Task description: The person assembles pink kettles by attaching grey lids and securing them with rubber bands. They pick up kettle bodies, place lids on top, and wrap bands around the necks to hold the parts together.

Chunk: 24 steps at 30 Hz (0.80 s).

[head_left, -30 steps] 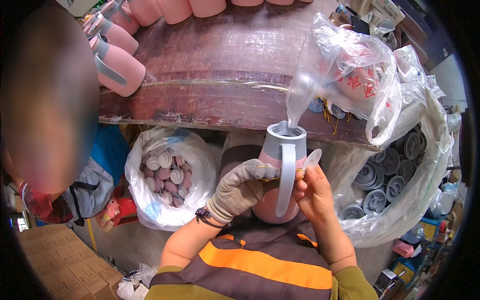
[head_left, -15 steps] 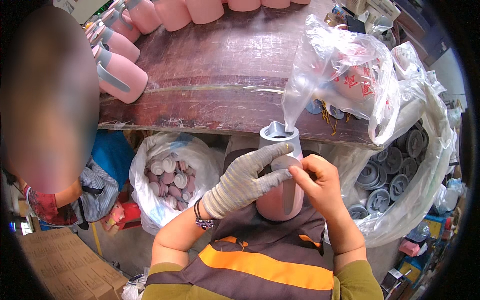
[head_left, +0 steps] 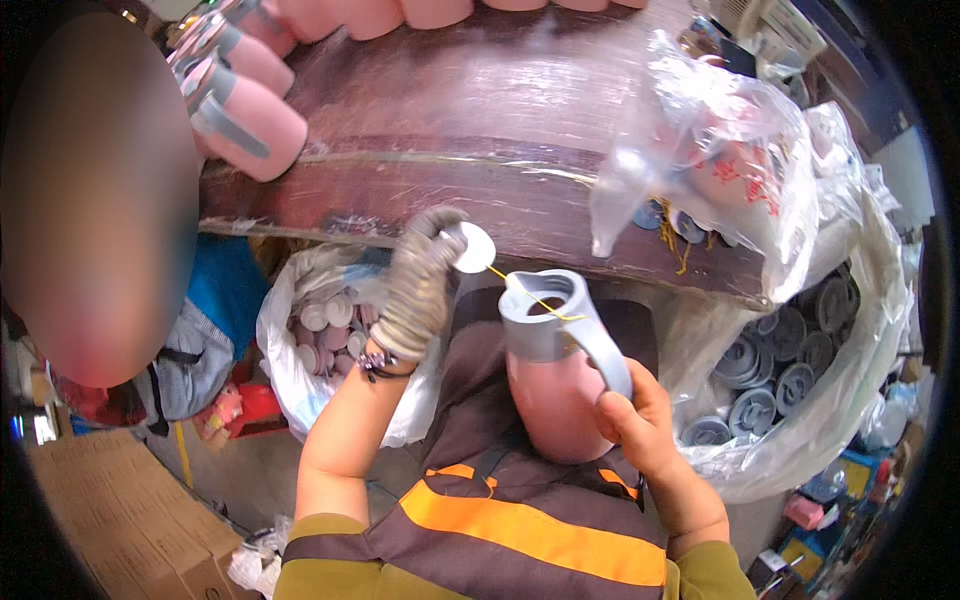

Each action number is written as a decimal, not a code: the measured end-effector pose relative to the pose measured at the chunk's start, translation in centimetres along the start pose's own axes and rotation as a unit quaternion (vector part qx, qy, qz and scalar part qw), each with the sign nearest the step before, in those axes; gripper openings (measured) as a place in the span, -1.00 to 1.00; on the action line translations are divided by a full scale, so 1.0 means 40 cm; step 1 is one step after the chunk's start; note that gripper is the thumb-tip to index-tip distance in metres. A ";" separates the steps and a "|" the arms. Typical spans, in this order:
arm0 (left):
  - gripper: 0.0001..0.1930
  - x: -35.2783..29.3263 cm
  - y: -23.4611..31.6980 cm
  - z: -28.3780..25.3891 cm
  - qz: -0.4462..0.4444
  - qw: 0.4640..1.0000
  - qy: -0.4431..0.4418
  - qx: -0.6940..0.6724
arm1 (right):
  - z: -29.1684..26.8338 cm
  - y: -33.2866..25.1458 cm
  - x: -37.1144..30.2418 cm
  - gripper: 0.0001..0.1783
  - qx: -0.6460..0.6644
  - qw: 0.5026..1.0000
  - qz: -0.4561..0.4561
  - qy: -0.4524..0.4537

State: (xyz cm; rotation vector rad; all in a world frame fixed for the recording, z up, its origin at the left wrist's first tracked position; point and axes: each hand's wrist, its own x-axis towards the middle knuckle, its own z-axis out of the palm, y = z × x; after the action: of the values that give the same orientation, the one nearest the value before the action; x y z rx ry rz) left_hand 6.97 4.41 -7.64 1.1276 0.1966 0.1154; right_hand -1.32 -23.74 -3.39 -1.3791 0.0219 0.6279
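In my lap stands a pink jug (head_left: 548,400) with a grey collar, a spout and a grey handle, tilted slightly. My right hand (head_left: 640,420) grips it by the lower end of its handle. My left hand (head_left: 418,290), in a grey knit glove and smeared by motion, is raised left of the jug. Its fingers pinch a round white tag (head_left: 475,248). From the tag a yellow string (head_left: 530,293) stretches over the jug's mouth to the top of the handle.
On the worn dark table (head_left: 430,130) are several pink jugs (head_left: 250,120) and a clear plastic bag (head_left: 720,140). Below left, an open bag (head_left: 285,380) holds pink and white round parts; at right, a larger bag (head_left: 870,400) holds grey lids. A person (head_left: 190,360) sits at left.
My left hand has moved left and up with the tag, drawing the string out. My right hand has gone from the tag to the handle. The jug has turned, its handle now to the right.
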 end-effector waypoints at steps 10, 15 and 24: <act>-0.74 -0.302 -0.107 -0.098 -0.261 0.925 -0.269 0.065 | 0.034 0.043 0.032 -0.44 -0.054 0.996 -0.063 0.011; -0.67 -0.179 -0.162 -0.453 -0.214 0.928 -0.007 0.304 | 0.076 0.018 0.066 -0.44 -0.099 0.995 -0.027 0.010; -0.39 -0.060 -0.513 -1.019 -0.092 0.475 0.098 0.870 | 0.167 -0.011 0.112 -0.47 -0.168 0.985 0.042 0.023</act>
State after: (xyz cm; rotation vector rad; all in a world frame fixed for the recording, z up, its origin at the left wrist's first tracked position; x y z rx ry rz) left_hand -4.25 31.30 -42.87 3.1862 0.7315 -0.2614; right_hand 0.33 -15.85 -3.19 -1.7265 0.0104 0.6917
